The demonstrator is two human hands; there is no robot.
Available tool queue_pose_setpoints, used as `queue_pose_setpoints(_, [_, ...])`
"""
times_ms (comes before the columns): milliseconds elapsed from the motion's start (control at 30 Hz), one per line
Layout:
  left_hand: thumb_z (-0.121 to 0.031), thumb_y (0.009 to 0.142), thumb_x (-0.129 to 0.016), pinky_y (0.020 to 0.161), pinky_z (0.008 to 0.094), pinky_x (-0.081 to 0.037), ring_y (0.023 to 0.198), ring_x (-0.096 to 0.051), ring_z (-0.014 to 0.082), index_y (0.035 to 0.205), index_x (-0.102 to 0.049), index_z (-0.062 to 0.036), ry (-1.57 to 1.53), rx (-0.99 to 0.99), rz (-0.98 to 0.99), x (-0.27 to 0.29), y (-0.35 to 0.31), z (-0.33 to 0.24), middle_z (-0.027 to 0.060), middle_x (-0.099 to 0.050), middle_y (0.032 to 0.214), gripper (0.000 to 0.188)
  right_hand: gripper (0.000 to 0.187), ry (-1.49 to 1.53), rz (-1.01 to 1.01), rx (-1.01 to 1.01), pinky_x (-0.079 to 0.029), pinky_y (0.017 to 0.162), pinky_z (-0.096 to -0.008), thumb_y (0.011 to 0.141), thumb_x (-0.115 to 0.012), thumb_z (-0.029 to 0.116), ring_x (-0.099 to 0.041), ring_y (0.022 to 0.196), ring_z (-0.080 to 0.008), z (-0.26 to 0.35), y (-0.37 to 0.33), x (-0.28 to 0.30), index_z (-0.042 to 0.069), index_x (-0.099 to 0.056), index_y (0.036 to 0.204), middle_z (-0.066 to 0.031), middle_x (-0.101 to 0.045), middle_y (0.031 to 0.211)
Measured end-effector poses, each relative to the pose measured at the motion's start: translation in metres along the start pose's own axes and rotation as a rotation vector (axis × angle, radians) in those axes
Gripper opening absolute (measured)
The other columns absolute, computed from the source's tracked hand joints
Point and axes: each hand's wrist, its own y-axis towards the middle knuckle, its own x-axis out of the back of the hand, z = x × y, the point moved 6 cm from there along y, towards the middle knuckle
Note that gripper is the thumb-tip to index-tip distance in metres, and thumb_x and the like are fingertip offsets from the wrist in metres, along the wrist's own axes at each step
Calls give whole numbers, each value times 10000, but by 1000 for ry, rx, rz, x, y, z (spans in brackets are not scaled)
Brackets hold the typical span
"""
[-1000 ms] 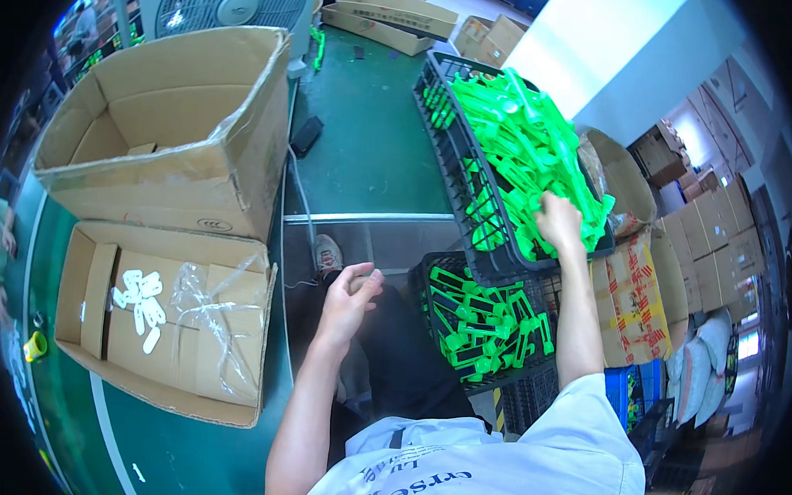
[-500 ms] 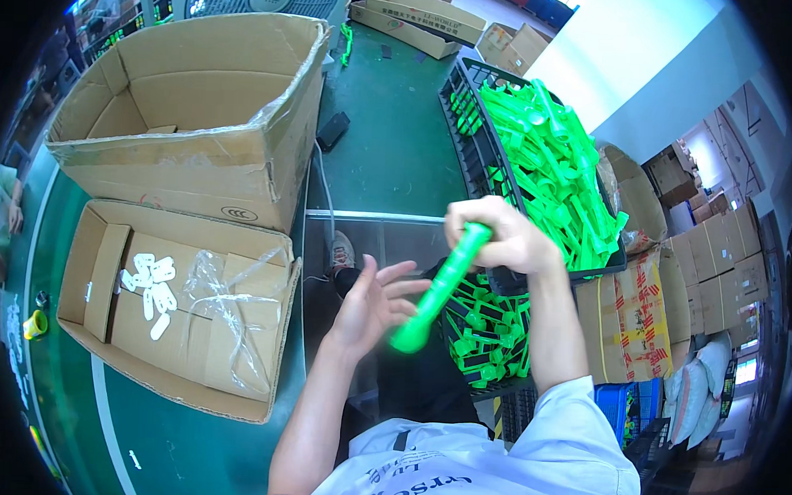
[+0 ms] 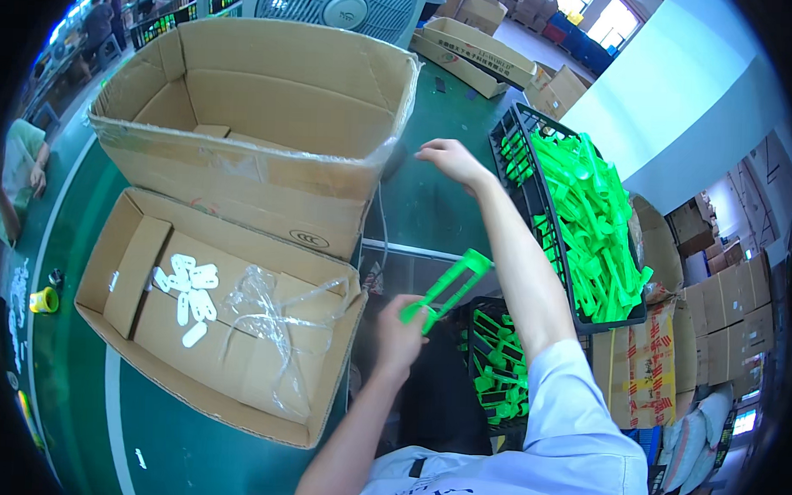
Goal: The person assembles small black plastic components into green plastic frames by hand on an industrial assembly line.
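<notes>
Gripped in my left hand (image 3: 399,337) is a long bright green plastic part (image 3: 452,287) with a rectangular slot through it, tilted up to the right. My right hand (image 3: 454,161) is stretched out over the green table, beside the right wall of the tall cardboard box (image 3: 241,177). Its fingers point left, partly bent, with nothing visible in them. A dark object (image 3: 395,163), blurred, lies just beyond those fingertips. Several similar green parts (image 3: 589,219) are heaped in a black crate (image 3: 550,205) on the right. More green parts with dark panels (image 3: 501,369) lie in a lower crate.
A shallow cardboard tray (image 3: 216,398) on the left holds white oval pieces (image 3: 189,297) and clear plastic film (image 3: 276,317). A fan (image 3: 343,14) stands behind the tall box. Another person (image 3: 22,178) is at the far left. Stacked cartons (image 3: 734,299) line the right.
My right hand has let go of the green part and moved up and away over the table. The part is now in my left hand. The view has shifted, so the boxes appear farther right.
</notes>
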Motion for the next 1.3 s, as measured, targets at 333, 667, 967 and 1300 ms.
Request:
queue_pose_setpoints(333, [-67,887,-635,588,265,-537,790,-614,122,1060,-654,-40,48,51,134,-12,-8,-5,40,-622,896,176,513,-365,20,-463,-544,839,-339,643,-781,388,-684,962,-231,-8,68,-48,9,-720,985,-123,-710,1024])
queue_pose_setpoints(667, [-76,897,-623,616,265,-534,804,-617,118,1075,-649,-58,64,47,130,-12,-7,-6,33,-624,909,182,483,-387,8,-491,-534,867,-324,657,-779,374,-681,973,-246,-20,65,-43,24,-724,985,-118,-707,1045])
queue_pose_setpoints(967, [-80,888,-631,612,266,-534,802,-614,115,1070,-653,-54,82,25,118,-13,-7,-5,35,-622,906,184,531,-371,-47,-523,-525,898,-353,663,-804,369,-653,1072,-252,-24,64,-54,39,-706,1068,-139,-680,1136])
queue_pose_setpoints(1300, [-73,894,-631,613,262,-526,790,-615,114,1066,-652,-54,93,7,99,-8,-6,-7,35,-623,891,174,396,-436,-335,-428,-526,895,-392,735,-736,195,-654,1054,-307,-33,43,-33,0,-679,1076,-184,-667,1134])
